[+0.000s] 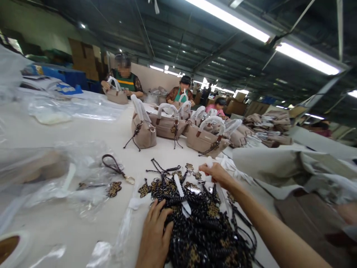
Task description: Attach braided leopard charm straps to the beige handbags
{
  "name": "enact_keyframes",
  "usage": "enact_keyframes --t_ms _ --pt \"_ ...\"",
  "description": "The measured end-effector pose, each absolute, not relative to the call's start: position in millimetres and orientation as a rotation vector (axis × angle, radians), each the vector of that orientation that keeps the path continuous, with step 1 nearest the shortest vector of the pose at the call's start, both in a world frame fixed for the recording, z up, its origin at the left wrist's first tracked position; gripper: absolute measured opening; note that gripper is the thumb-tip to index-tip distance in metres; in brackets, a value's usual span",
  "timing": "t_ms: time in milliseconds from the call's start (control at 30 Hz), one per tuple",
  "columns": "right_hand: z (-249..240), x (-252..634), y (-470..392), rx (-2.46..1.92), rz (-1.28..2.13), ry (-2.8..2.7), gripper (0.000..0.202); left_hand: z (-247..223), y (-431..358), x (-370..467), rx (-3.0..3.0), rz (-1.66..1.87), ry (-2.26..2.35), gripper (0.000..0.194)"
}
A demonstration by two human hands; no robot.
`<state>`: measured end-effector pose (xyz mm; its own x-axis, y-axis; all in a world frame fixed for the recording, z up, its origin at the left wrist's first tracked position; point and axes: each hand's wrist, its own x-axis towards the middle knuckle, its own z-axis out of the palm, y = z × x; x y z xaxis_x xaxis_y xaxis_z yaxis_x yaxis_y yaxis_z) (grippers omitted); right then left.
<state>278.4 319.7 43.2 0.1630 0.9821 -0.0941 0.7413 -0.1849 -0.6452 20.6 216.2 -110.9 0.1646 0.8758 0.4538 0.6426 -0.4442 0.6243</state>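
A heap of black braided cord charms (200, 227) with leopard-print flower pieces lies on the white table in front of me. My left hand (156, 230) rests at the heap's left edge, fingers spread and touching the cords. Beyond the heap's far right side, my right hand (219, 174) is closed around a small whitish object (209, 162), mostly hidden by the fingers; its kind cannot be made out. On top of the charms lies a white serrated plastic strip (180, 190). A few flower charms (189, 167) sit loose at the far edge.
Beige handbags (170, 126) with white-wrapped handles stand behind the heap, some with charms attached. Left are a brown wrist strap (113, 163), clear plastic bags (52, 171) and a tape roll (13, 247). Beige fabric (259, 163) lies right. Several co-workers sit across the table.
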Motion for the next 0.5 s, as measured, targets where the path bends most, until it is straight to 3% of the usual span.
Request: enact_keyframes --t_ms 133,333,500 --pt "7.9 226.0 331.0 -2.02 0.726 -1.817 0.035 -106.6 215.5 20.0 2.178 1.135 1.474 0.027" --pt "-21.7 193.6 338.1 -1.993 0.573 -1.856 0.015 -102.0 215.1 20.0 2.16 1.126 1.457 0.026" --pt "7.3 248.9 349.5 -1.998 0.382 -1.637 0.037 -99.4 214.4 20.7 2.145 1.117 1.452 0.026"
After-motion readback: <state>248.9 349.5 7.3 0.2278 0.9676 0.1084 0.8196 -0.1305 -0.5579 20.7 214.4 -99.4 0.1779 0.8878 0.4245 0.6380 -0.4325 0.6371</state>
